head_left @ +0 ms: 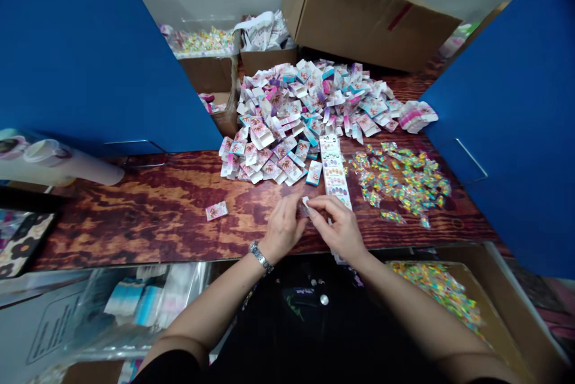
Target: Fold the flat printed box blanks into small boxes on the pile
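My left hand [283, 225] is closed round a small printed cardboard box [305, 207], mostly covered by the fingers. My right hand [339, 228] pinches at the same box's pale upper end. Partly beneath the right hand runs a long white strip [333, 165] printed with rows of small oval pictures. Just beyond my hands lies one small box with a blue edge [314, 173]. Off to the left, a single pink-and-white box [217, 211] lies flat on the wooden table [157, 216].
A large heap of small boxes [287, 114] fills the table's back. Small bright wrapped packets [399, 180] are scattered on the right. Behind stand cardboard cartons [372, 18]. Blue panels [90, 48] flank the table. Below are a clear bin [96, 318] and an open drawer of packets [503, 312].
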Motion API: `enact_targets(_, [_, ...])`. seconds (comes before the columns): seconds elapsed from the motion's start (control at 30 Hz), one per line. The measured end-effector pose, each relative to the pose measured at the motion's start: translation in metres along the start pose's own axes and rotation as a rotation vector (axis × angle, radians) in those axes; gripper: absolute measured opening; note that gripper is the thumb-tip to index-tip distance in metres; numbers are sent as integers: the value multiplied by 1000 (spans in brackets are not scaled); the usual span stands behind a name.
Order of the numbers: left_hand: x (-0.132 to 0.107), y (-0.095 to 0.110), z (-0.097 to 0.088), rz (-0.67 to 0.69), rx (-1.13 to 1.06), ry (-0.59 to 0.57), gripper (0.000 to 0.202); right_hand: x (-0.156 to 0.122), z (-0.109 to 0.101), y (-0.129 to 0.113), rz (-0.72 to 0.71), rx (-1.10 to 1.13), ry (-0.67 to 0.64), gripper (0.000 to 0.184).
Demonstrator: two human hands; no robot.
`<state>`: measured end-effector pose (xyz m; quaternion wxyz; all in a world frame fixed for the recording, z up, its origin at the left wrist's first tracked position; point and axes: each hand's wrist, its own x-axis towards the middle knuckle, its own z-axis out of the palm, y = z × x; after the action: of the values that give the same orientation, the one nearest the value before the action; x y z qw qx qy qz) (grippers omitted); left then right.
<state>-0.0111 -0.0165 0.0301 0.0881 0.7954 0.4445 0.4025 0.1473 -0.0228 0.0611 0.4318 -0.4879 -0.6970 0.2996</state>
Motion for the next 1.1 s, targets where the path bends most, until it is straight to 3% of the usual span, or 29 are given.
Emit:
enact_targets(0.13, [0,1,0,-18,37,-15,49,4,0,0,103,80,21,16])
enact_targets(0.27, [-1,0,0,-28,68,-5,46,7,1,0,100,65,-22,17])
enact_targets(0.4, [-3,0,2,-25,76,17,45,8,6,6,195,217,-27,19])
enact_targets(0.67, [-8,-2,6,-51,48,34,63,5,16,17,312,392,15,24])
enact_targets(0.9, [-11,-3,9,4,187,19,71,6,11,0,164,121,46,19])
enact_targets(1.1, [-8,-1,8,23,392,-29,69,-8,17,-2,-75,-90,98,35])
